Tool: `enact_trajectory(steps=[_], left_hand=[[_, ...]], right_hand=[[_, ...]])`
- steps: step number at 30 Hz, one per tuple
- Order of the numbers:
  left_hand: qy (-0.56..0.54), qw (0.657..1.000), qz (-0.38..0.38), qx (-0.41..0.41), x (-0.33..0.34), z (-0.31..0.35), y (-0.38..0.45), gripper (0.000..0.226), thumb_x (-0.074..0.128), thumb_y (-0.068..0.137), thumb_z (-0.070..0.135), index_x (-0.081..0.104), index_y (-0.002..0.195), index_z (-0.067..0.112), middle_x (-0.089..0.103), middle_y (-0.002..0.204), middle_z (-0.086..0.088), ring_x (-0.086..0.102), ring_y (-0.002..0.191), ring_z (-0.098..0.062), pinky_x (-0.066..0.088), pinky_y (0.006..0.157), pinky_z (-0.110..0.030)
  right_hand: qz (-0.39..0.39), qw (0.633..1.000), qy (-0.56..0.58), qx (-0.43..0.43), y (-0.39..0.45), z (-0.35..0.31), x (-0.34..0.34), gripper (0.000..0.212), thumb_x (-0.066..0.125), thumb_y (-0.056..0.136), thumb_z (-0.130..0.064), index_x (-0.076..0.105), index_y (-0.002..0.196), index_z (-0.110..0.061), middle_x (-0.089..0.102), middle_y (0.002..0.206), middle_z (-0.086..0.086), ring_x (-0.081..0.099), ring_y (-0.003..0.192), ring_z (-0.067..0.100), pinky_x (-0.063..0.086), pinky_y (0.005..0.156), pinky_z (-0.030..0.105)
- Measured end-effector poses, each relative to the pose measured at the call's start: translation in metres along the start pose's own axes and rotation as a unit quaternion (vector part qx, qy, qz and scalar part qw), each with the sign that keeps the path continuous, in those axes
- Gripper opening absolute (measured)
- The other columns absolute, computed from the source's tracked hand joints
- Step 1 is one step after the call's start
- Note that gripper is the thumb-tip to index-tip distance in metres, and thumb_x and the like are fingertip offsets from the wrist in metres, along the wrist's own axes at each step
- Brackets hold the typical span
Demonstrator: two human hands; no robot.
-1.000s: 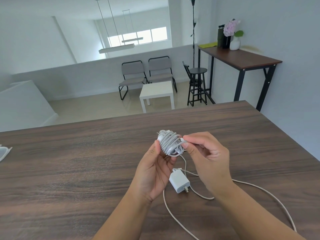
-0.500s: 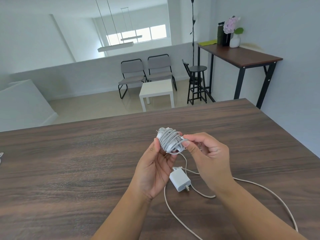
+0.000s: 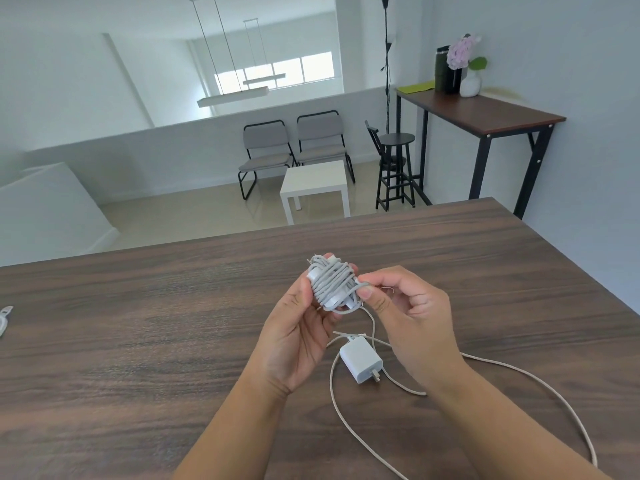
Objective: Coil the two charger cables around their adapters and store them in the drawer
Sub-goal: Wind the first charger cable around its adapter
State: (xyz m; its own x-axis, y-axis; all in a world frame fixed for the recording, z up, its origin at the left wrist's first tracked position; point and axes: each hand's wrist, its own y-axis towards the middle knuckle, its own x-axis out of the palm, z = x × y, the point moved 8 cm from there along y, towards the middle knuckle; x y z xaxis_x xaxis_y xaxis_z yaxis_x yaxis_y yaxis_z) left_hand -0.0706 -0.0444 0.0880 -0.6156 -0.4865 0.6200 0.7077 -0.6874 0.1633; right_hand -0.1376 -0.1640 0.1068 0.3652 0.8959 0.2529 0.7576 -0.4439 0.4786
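Our left hand [image 3: 298, 334] is raised above the counter [image 3: 138, 341], thumb and fingers curled round the wrapped adapter [image 3: 334, 284], whose grey cable is coiled tightly about its white body in many turns. Our right hand [image 3: 408, 313] sits just beside it, thumb and forefinger pinching the loose end of that cable against the right side of the bundle, the other fingers curled in behind.

Below and between our wrists, the second adapter [image 3: 361, 362] lies flat on the dark wood, white, its plug prongs pointing toward us and to the right. Its loose cable [image 3: 540, 386] leaves the far end of the block, loops round beside it, passes under our right forearm and sweeps out in a wide arc over the right part of the counter, running toward the near edge.

At the far left edge of the counter we see part of a small pale object [image 3: 5, 318], too cut off to name.

Beyond the counter stand a white side table [image 3: 313, 183], two grey chairs [image 3: 294, 147], a black stool [image 3: 394, 168] and a tall desk [image 3: 485, 112] bearing a vase of flowers [image 3: 465, 67].
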Motion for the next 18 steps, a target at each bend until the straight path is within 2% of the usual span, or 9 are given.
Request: enact_trajectory(steps=[2,7,10,14,16,18], left_hand=[[0.01,1.0,-0.004,0.0,0.001,0.002,0.0,0.058,0.074,0.082,0.04,0.06,0.13,0.011,0.055,0.138,-0.018,0.06,0.114,-0.024,0.053,0.089,-0.027],[-0.032,0.999,-0.027,-0.034,0.001,0.0,-0.001,0.056,0.074,0.083,0.035,0.06,0.13,0.008,0.058,0.135,-0.013,0.065,0.11,-0.021,0.057,0.085,-0.026],[-0.058,0.996,-0.033,-0.061,0.001,-0.003,-0.002,0.057,0.076,0.081,0.035,0.061,0.128,0.008,0.06,0.132,-0.013,0.067,0.105,-0.02,0.057,0.083,-0.025],[-0.068,0.994,-0.033,-0.078,-0.002,-0.007,-0.002,0.06,0.078,0.079,0.039,0.062,0.127,0.007,0.061,0.129,-0.013,0.066,0.107,-0.02,0.052,0.09,-0.026],[-0.079,0.993,-0.035,-0.082,-0.003,-0.008,-0.003,0.061,0.077,0.08,0.038,0.06,0.129,0.005,0.061,0.129,-0.015,0.065,0.109,-0.021,0.051,0.093,-0.027],[-0.085,0.993,-0.036,-0.078,-0.004,-0.008,-0.003,0.062,0.077,0.081,0.037,0.059,0.13,0.005,0.06,0.129,-0.015,0.064,0.111,-0.023,0.051,0.094,-0.029]], right_hand=[[-0.003,1.0,0.005,-0.007,-0.001,-0.001,0.001,0.015,0.07,0.08,-0.008,0.074,0.086,-0.022,0.073,0.088,0.004,0.068,0.088,0.025,0.055,0.083,0.038],[-0.034,0.999,0.014,-0.002,0.001,-0.001,0.004,0.015,0.071,0.08,-0.009,0.074,0.087,-0.022,0.073,0.087,0.001,0.068,0.085,0.021,0.054,0.081,0.039],[-0.057,0.998,0.004,-0.024,-0.001,-0.004,0.008,0.008,0.073,0.08,-0.02,0.074,0.088,-0.023,0.072,0.086,-0.002,0.066,0.085,0.024,0.054,0.082,0.046],[-0.083,0.996,0.011,-0.027,-0.005,-0.003,0.011,0.014,0.073,0.082,-0.031,0.073,0.089,-0.019,0.072,0.088,0.001,0.066,0.088,0.031,0.053,0.083,0.05],[-0.088,0.996,0.016,-0.013,-0.005,0.0,0.012,0.011,0.074,0.081,-0.025,0.074,0.089,-0.017,0.072,0.089,0.002,0.066,0.089,0.032,0.054,0.082,0.047],[-0.076,0.997,0.005,-0.033,-0.005,-0.003,0.011,0.01,0.073,0.08,-0.016,0.074,0.09,-0.017,0.071,0.091,0.002,0.066,0.089,0.029,0.054,0.081,0.038]])
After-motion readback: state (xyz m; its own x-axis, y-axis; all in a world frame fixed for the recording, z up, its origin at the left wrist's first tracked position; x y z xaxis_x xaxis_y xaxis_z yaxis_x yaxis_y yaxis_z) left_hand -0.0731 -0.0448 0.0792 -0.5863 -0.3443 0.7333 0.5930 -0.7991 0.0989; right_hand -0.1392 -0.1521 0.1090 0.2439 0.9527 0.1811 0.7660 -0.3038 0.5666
